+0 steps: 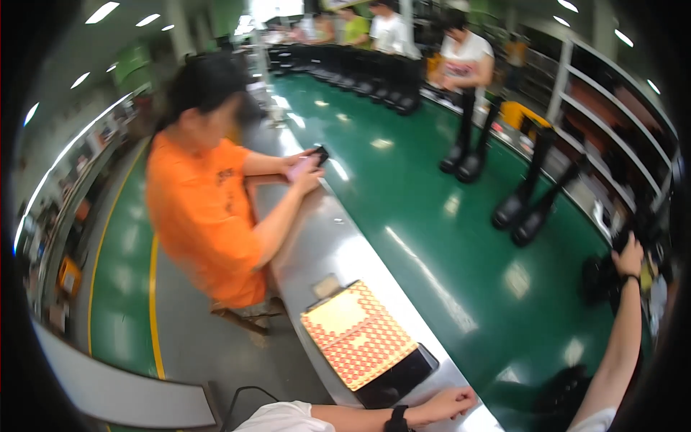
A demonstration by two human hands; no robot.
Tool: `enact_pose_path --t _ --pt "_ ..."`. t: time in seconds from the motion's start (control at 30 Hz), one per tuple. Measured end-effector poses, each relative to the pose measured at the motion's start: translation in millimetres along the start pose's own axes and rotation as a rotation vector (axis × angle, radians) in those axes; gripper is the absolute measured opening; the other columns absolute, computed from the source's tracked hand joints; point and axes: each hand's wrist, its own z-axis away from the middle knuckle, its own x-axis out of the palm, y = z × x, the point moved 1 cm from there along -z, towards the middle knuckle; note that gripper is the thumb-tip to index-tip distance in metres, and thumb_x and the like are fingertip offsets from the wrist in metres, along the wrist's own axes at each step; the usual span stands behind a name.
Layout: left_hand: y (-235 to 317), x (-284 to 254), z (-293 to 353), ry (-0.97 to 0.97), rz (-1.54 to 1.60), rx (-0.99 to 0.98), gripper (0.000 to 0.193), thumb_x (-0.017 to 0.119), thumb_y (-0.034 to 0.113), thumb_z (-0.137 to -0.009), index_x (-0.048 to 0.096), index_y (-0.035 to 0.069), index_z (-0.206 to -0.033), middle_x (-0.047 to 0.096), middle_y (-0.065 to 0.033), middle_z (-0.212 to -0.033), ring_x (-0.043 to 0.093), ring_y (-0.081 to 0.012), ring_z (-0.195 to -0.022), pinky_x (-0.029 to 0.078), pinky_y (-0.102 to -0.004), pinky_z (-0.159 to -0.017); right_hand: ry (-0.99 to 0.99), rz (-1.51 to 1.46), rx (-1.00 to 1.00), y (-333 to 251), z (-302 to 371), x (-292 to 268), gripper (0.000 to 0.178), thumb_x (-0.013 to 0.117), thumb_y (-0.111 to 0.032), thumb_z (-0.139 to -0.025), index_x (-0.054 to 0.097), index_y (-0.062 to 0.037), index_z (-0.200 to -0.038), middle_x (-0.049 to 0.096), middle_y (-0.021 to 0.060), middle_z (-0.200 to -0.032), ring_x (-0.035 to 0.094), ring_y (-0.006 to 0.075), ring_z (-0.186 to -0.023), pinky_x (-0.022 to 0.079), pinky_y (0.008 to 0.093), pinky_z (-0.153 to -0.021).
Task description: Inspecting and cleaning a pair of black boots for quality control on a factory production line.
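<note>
My right hand (628,256) reaches far out to the right and is closed around a black boot (599,278), which is dark and partly cut off by the shadowed rim. Low in the picture, my left hand (445,405) rests by the metal edge of the counter (353,252), its fingers curled with nothing visible in them. Just beyond it lies a flat black device (400,379), partly beneath an orange-and-yellow patterned sheet or cover (358,333). A pair of tall black boots (527,209) stands on the green surface (432,266), left of my right hand.
A person in an orange shirt (198,209) sits at the counter on the left, holding a phone (302,165). Another pair of boots (464,155) and a long row of boots (360,75) stand farther off. A person in white (468,61) works across the green surface, before shelving (604,108).
</note>
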Motion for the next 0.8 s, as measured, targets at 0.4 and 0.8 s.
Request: enact_pose_path --t 0.4,0.8 --pt "15 -1 6 0.013 0.067 -0.116 0.013 0.06 0.017 -0.094 0.057 0.004 -0.092 0.059 -0.0028 -0.076 0.055 -0.0091 -0.066 0.045 -0.023 -0.064 -0.269 0.123 0.023 -15 27 -269 0.036 0.073 -0.041 -0.076 0.07 -0.0124 -0.098 0.07 0.0065 -0.103 0.065 0.0279 -0.101 0.052 0.0419 -0.087" --pt "9 6 3 0.089 -0.052 -0.008 0.011 0.052 0.013 -0.096 0.05 0.004 -0.09 0.058 -0.0084 -0.074 0.061 -0.0163 -0.058 0.055 -0.0318 -0.058 -0.411 -0.286 0.051 86 302 -415 0.066 0.067 -0.049 -0.084 0.046 -0.0078 -0.131 0.066 0.0194 -0.084 0.066 0.0324 -0.081 0.051 0.0403 -0.072"
